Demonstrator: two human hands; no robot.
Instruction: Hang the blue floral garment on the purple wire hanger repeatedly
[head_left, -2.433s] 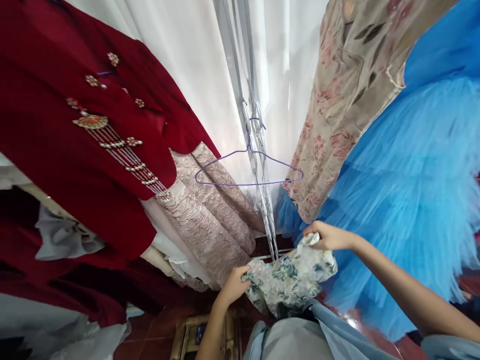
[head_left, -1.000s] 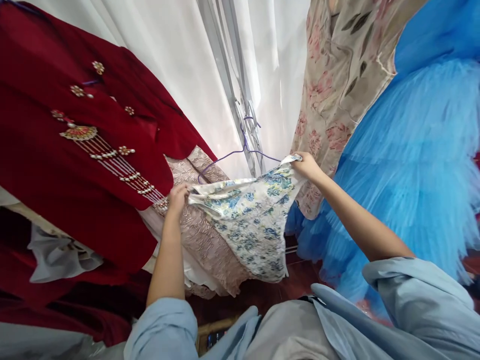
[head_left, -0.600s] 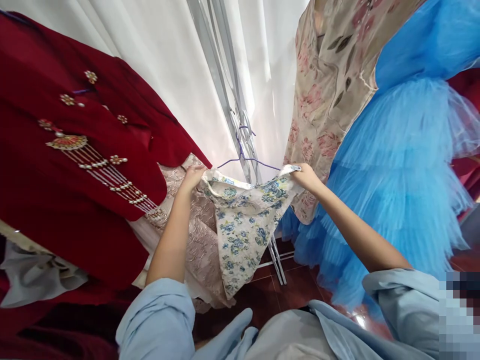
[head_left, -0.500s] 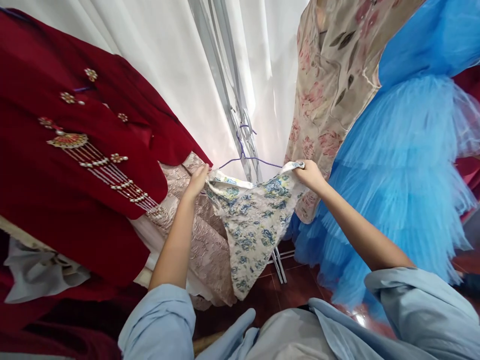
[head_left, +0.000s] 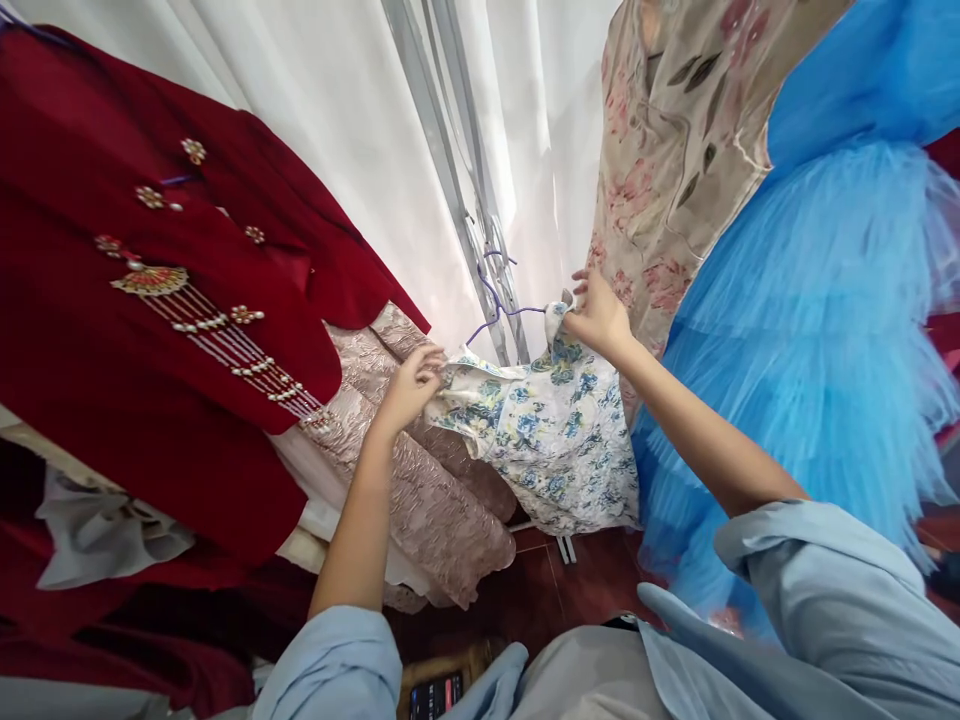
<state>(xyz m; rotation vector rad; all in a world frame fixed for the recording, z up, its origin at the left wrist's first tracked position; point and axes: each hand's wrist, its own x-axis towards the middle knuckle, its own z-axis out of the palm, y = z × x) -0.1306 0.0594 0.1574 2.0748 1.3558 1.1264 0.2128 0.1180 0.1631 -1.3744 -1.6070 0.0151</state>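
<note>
A small white dress with blue and yellow flowers hangs on a purple wire hanger, whose arms run into its shoulders. My left hand is at the left shoulder of the dress, fingers curled in a loose pinch at its edge. At the opposite shoulder, my right hand has its thumb against the strap and its upper fingers raised off the cloth. The hanger's hook is up against a grey metal stand.
A dark red jacket with beaded ornaments and a pink brocade skirt hang on the left. On the right are a beige floral dress and a blue tulle gown. White curtains hang behind. A phone shows low down.
The dress, stretched between both hands before, now hangs looser with its hem spread to the right. My right hand has risen and moved inward; my left has shifted slightly right and down.
</note>
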